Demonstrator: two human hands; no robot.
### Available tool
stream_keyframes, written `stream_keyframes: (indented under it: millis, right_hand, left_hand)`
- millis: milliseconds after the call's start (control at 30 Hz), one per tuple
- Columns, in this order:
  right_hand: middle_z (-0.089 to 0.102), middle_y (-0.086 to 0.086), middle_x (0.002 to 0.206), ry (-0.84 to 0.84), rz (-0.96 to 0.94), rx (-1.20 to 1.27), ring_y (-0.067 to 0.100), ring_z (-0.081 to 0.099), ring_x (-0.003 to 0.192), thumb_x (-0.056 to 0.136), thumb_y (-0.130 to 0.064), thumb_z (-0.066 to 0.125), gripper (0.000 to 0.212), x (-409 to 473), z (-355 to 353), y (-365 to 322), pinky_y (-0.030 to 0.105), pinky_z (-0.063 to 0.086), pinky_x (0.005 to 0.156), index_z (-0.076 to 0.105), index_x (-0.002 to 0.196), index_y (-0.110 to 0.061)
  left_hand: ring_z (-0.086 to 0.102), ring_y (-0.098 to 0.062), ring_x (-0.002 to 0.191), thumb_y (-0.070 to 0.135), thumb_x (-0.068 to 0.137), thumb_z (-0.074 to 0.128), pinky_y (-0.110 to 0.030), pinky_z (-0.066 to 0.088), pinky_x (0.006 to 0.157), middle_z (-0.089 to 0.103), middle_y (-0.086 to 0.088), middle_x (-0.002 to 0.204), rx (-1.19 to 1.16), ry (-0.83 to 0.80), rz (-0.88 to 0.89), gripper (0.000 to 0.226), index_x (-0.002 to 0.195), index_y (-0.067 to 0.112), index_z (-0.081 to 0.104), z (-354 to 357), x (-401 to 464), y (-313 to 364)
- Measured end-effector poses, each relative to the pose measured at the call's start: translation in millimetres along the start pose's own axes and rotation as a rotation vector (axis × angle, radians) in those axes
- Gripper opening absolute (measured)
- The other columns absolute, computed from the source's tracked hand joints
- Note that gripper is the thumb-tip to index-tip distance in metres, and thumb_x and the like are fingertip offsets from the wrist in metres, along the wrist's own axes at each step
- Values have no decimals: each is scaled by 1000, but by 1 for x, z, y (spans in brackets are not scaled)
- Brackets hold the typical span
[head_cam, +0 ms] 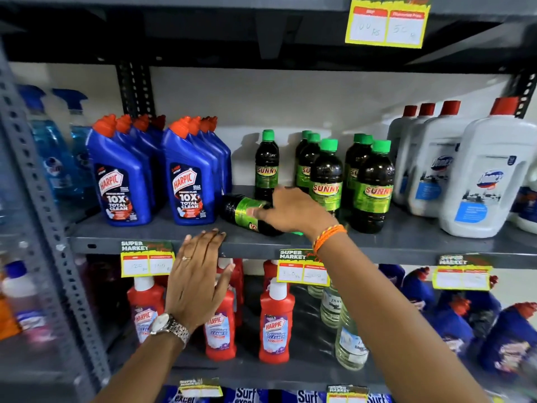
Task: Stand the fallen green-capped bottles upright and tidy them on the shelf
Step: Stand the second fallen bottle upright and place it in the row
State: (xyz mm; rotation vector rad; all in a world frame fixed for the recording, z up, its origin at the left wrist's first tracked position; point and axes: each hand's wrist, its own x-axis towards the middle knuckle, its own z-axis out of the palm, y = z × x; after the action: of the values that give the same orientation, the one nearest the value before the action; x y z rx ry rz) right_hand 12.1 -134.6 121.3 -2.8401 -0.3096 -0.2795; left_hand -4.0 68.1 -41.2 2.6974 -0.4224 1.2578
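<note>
- Fallen bottle: lying on the shelf just right of the blue Harpic bottles, long axis running from back-left to front-right, cap end hidden
- Right hand: nearer, closing over it from above
- Left hand: resting flat and spread on the shelf edge, holding nothing

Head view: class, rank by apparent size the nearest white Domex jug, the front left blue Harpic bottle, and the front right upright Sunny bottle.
1. White Domex jug, clearly largest.
2. Blue Harpic bottle.
3. Upright Sunny bottle, smallest.
The wide-angle lens stretches the jug near the frame edge, so its lead may be overstated.
</note>
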Motion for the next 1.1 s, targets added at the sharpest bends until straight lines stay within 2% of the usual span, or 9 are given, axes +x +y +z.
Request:
stream_keyframes:
  millis: [133, 267, 433, 600, 733, 867, 933, 1033, 1100]
  right_hand:
    - [60, 18, 132, 15, 145, -64, 41, 59, 119, 88, -73, 45, 83, -3, 17, 3, 45, 48, 88, 47, 135, -4]
    - [67, 12, 116, 135, 154, 98, 37, 65, 108, 75, -72, 65, 76, -8, 20, 11, 44, 54, 86, 55, 120, -12]
    - [64, -5, 94, 400, 128, 269, 20, 64, 91, 53, -52, 92, 75, -19, -3, 9, 29, 48, 71, 57, 113, -22]
    - [61, -5, 99, 475, 17, 453, 15, 57, 92, 53, -32, 97, 83, -3, -43, 2, 20, 40, 75, 55, 123, -16]
    - [64, 2, 105, 343, -39, 404, 18, 63, 97, 58, -24, 95, 88, 22, -55, -7, 24, 47, 77, 51, 134, -11]
    - [58, 7, 124, 235, -25, 468, 26, 57, 117, 69, -18, 90, 92, 33, -53, -4, 31, 49, 93, 40, 145, -8]
    - [53, 5, 122, 153, -7, 567, 28, 51, 127, 75, -9, 85, 90, 29, -52, 1, 29, 44, 94, 32, 149, -6]
    - [35, 7, 156, -47, 15, 786, 30, 27, 148, 79, 8, 76, 103, 22, -30, 11, 32, 33, 111, 10, 157, -8]
    - [38, 12, 154, -94, 5, 955, 32, 35, 146, 78, 18, 70, 100, 20, -3, 19, 35, 38, 111, 14, 155, -11]
  left_hand:
    - [51, -26, 132, 41, 96, 50, -41, 22, 126, 58, -9, 141, -10, 17, -6, 55, 143, 10, 49, -2, 1, 0]
    - [53, -26, 132, 42, 98, 47, -42, 23, 125, 58, -9, 140, -16, 21, -1, 54, 142, 10, 49, 0, 1, -1]
    - [54, -27, 131, 40, 96, 51, -43, 25, 124, 60, -9, 140, -34, 50, -11, 54, 141, 9, 52, 3, 0, -1]
    - [53, -27, 133, 40, 95, 56, -42, 22, 125, 58, -9, 142, -53, 54, -23, 55, 142, 11, 50, 4, 0, 1]
    - [52, -26, 133, 39, 95, 56, -37, 16, 127, 59, -9, 142, -84, 49, -35, 55, 141, 11, 51, 3, 0, 2]
    - [52, -25, 133, 39, 94, 57, -36, 15, 126, 60, -8, 142, -109, 40, -53, 54, 141, 12, 51, 2, 0, 2]
    - [52, -25, 133, 39, 94, 57, -38, 17, 126, 59, -8, 142, -109, 39, -51, 54, 141, 12, 52, 2, 0, 2]
    - [52, -25, 133, 38, 95, 55, -40, 20, 126, 59, -7, 142, -101, 40, -40, 53, 141, 12, 52, 2, 0, 2]
    - [53, -25, 132, 39, 96, 55, -42, 22, 125, 60, -6, 141, -93, 41, -47, 52, 140, 12, 52, 2, 1, 2]
